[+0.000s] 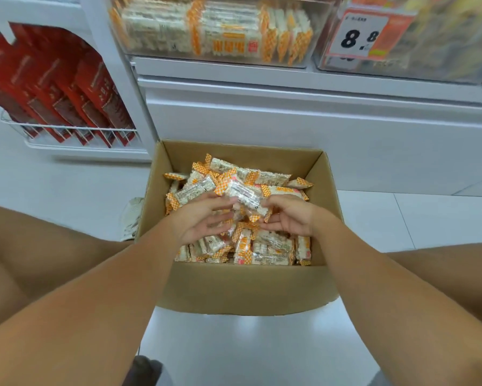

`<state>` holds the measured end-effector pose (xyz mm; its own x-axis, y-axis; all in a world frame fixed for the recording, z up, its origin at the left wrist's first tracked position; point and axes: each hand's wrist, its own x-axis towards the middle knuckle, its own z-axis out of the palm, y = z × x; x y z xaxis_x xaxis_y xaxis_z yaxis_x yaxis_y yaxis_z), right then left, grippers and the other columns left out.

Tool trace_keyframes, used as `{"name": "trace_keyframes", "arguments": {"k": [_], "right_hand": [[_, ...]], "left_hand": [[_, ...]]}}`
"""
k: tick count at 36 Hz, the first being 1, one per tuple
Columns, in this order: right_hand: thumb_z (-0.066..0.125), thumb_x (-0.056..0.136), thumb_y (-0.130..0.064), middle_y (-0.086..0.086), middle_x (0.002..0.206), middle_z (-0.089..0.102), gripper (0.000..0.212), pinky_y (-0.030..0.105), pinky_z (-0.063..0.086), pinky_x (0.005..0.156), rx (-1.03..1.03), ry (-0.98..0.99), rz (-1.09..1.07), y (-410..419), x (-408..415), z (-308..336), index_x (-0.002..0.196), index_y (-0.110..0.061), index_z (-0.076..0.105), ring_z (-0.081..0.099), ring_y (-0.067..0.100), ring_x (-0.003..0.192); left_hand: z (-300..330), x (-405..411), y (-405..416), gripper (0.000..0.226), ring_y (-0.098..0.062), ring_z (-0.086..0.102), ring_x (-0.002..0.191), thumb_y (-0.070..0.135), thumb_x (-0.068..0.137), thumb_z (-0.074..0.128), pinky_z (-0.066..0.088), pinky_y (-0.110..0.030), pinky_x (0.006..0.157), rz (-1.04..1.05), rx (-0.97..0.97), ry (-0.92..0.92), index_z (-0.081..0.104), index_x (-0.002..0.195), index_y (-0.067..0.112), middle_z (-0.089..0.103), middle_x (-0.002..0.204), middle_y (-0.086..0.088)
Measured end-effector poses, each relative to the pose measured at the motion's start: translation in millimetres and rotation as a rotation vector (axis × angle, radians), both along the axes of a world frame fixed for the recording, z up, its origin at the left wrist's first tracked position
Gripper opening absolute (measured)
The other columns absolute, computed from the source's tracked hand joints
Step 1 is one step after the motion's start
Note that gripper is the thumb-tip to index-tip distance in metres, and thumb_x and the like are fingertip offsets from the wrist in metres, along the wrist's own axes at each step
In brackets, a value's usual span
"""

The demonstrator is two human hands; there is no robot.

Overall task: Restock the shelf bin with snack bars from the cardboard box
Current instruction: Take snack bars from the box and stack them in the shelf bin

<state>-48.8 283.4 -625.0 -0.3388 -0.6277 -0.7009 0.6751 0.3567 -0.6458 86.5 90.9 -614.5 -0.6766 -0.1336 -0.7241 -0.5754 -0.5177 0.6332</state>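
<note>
1. Down on the floor, the cardboard box (234, 288) sits open just in front of the white shelving, between the person's knees, so both arms can reach straight in.
2. Loose snack bars (262, 249) in clear wrappers with orange checked ends fill it in a jumbled heap; none are lined up, which is likely why both hands work together to gather them.
3. The left hand (198, 221) lies palm up over the heap, its fingers (220, 218) spread and relaxed, touching bars at the tips rather than closing round any.
4. The right hand (290, 218) faces it, fingers curled inward toward a raised bar (244, 196) that stands between the two hands; whether it truly pinches that bar I cannot tell, as the wrapper hides the fingertips.
5. Up above, the clear shelf bin (212, 32) already holds the same bars stacked on edge, with room seemingly left, so the restocking looks under way, not finished.
6. Beside that bin, a price tag (365, 34) marks its neighbour, and red packets (55, 90) stand in a wire rack (81, 135) at the left.
</note>
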Motion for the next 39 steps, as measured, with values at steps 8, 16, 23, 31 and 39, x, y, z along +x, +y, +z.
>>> {"name": "trace_keyframes", "arguments": {"k": [8, 16, 23, 31, 39], "right_hand": [[0.08, 0.085, -0.018, 0.004, 0.098, 0.075, 0.026, 0.036, 0.06, 0.086, 0.1, 0.179, 0.269, -21, 27, -3, 0.106, -0.008, 0.069, 0.07, 0.022, 0.098], [0.087, 0.077, -0.034, 0.006, 0.112, 0.064, 0.052, 0.035, 0.052, 0.088, 0.664, 0.9, 0.651, 4, 17, -32, 0.117, -0.01, 0.063, 0.061, 0.025, 0.104], [0.081, 0.084, -0.032, 0.007, 0.113, 0.063, 0.044, 0.036, 0.052, 0.083, 0.793, 0.906, 0.894, 3, 36, -58, 0.114, -0.009, 0.059, 0.061, 0.026, 0.103], [0.075, 0.089, -0.031, 0.007, 0.073, 0.063, 0.027, 0.028, 0.044, 0.055, 0.517, 0.632, 0.703, -7, -10, 21, 0.085, -0.007, 0.064, 0.054, 0.019, 0.064], [0.071, 0.091, -0.027, 0.003, 0.115, 0.06, 0.024, 0.048, 0.056, 0.097, 0.078, 0.321, 0.213, -20, -9, 86, 0.101, -0.007, 0.063, 0.062, 0.022, 0.105]], "left_hand": [[-1, -22, 25, 0.128, -0.031, 0.035, 0.145, 0.028, 0.07, 0.091, 0.034, -0.054, 0.115, 0.071, -0.136, -0.018, 0.0, 0.159, 0.016, 0.028, 0.161, -0.016], [-26, -4, 14, 0.093, -0.033, 0.034, 0.145, 0.037, 0.086, 0.078, 0.037, -0.048, 0.114, 0.145, -0.218, -0.202, 0.024, 0.156, 0.009, 0.033, 0.16, -0.014], [-32, 0, 4, 0.089, -0.031, 0.066, 0.115, 0.044, 0.064, 0.091, 0.056, -0.044, 0.095, 0.119, -0.046, -0.22, 0.054, 0.139, 0.015, 0.049, 0.15, -0.01], [-12, -4, 7, 0.102, -0.032, 0.04, 0.142, 0.048, 0.068, 0.087, 0.039, -0.049, 0.114, 0.188, -0.008, -0.163, 0.039, 0.152, 0.016, 0.025, 0.163, -0.008], [12, -14, 18, 0.125, -0.03, 0.043, 0.141, 0.091, 0.055, 0.065, 0.043, -0.052, 0.11, 0.044, -0.067, -0.058, 0.033, 0.155, 0.024, 0.033, 0.161, -0.006]]}}
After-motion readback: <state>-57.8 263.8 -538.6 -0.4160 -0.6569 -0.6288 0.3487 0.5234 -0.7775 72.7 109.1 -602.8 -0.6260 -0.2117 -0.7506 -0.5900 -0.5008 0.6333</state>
